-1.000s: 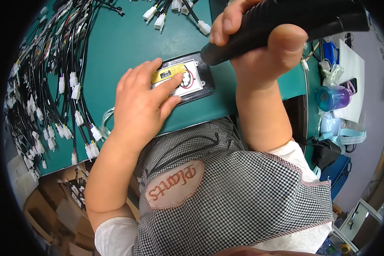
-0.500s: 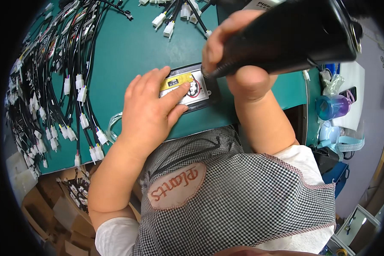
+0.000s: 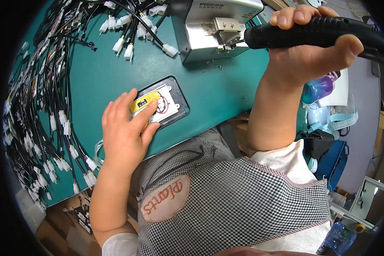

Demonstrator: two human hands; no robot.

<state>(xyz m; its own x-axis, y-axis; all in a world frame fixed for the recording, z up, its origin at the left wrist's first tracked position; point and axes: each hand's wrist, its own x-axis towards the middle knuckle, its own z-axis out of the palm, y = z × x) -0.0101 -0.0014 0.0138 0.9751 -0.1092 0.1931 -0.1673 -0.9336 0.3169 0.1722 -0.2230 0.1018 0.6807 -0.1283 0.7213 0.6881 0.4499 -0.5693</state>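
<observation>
My left hand lies over the left end of a shallow black case on the green table. Its fingers reach the far side, its thumb is by the near side, and the index fingertip presses on the insert. Inside the case sits a white module with a yellow label and red and black wires. My right hand is wrapped round a black electric screwdriver, held nearly level. Its front end is at the metal outlet of a grey screw feeder. Whether a screw is on the bit cannot be made out.
Several small screws lie loose before the feeder. Bundles of black cables with white connectors cover the table's left side, with more connectors at the back. A blue-purple cup stands at the right. Cardboard boxes are below left.
My right hand has carried the screwdriver from above the case away to the far right, to the feeder. My left hand has stayed on the case. The view has shifted, showing the feeder.
</observation>
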